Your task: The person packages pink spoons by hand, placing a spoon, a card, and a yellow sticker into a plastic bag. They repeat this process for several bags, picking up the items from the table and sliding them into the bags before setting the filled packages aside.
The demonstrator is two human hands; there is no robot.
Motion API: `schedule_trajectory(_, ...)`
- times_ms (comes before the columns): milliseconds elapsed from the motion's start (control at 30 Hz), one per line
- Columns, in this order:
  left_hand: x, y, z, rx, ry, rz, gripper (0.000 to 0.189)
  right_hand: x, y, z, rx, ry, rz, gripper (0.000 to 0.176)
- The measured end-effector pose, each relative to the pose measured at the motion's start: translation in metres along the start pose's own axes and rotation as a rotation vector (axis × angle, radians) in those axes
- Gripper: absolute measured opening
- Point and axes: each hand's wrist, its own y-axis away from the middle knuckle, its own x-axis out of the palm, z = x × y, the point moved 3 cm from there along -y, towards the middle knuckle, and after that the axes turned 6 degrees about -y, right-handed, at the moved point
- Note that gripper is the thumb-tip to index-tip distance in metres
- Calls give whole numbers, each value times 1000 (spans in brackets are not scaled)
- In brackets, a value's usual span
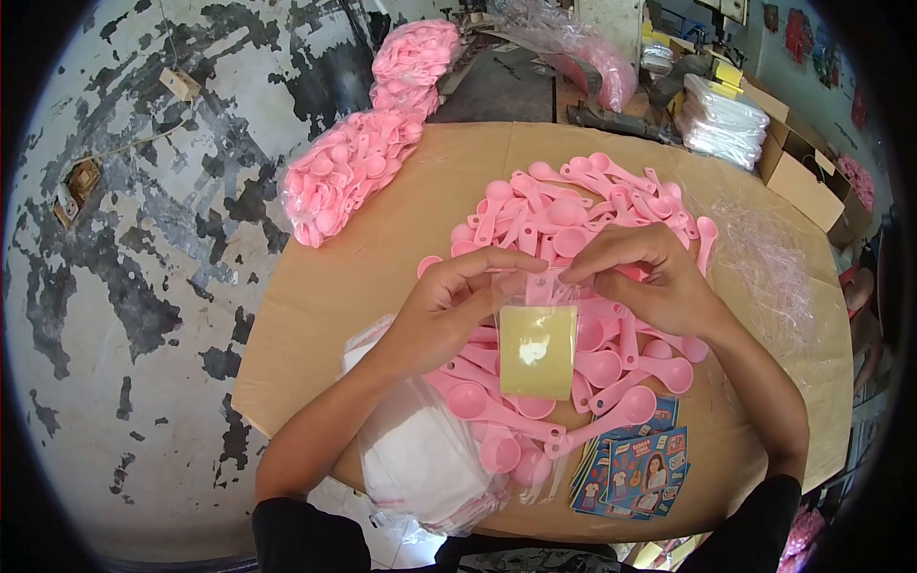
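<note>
In front of me a small clear plastic bag (537,390) hangs upright with a plain yellow card (521,329) inside. My left hand (457,304) pinches the bag's upper left edge between thumb and fingers. At the upper right corner, my right hand (654,277) is closed, with its fingertips at the bag's mouth. Behind and around both hands spreads a heap of pink plastic measuring spoons (635,406). A pink handle shows through the clear top of the bag. Under my left forearm lies a stack of clear plastic bags (406,449).
Blue printed cards (630,473) lie piled at the table's near right. Bagged pink spoons (349,167) sit at the far left edge. Plastic scraps (764,267) lie on the right of the brown-covered table (296,334). A cardboard box (802,177) and wrapped stacks (721,124) stand behind.
</note>
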Motion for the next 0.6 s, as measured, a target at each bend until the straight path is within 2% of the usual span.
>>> schedule_trajectory(100,-2,1,3,105,-96,11,23,-6,-2,0,-200,221,106,33)
schedule_trajectory(233,-5,2,-3,112,-220,35,18,-5,-1,0,-177,258,128,31)
schedule_trajectory(433,-2,-1,-4,103,-44,40,14,1,-3,10,-250,292,152,32)
schedule_trajectory(600,-8,-1,1,106,-51,149,11,5,-1,17,-234,318,170,31)
